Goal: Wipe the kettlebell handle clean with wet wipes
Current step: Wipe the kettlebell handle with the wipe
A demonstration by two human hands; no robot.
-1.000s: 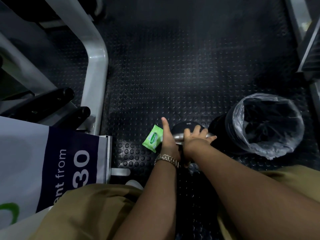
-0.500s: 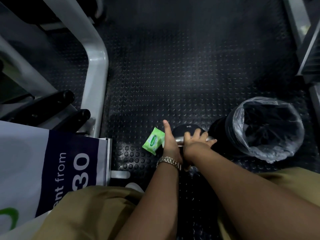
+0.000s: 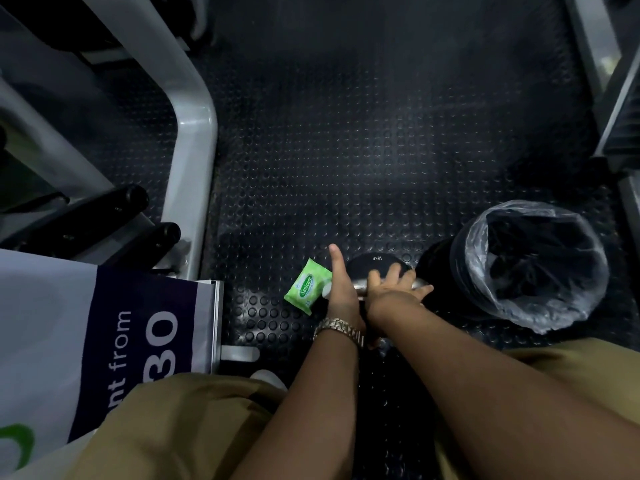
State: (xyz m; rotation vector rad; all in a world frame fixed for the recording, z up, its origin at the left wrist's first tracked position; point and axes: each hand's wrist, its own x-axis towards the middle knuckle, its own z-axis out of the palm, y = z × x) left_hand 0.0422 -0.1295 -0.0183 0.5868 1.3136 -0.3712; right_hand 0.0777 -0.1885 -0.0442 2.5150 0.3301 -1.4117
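The black round kettlebell [image 3: 375, 268] sits on the studded rubber floor [image 3: 346, 150], its silver metal handle [image 3: 360, 287] under both our hands. Our right hand [image 3: 394, 292] lies across it, fingers spread. Our left hand [image 3: 341, 292], thumb straight out, covers the handle's left end; its fingers are hidden, so we cannot tell its grasp. Just left of the kettlebell lies a green wet-wipe pack [image 3: 306, 285]; just right, a black lined bin [image 3: 443, 268].

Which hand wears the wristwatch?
The left hand, beside the green wipes pack, wears a gold watch; the right hand, spread over the kettlebell handle, has none.
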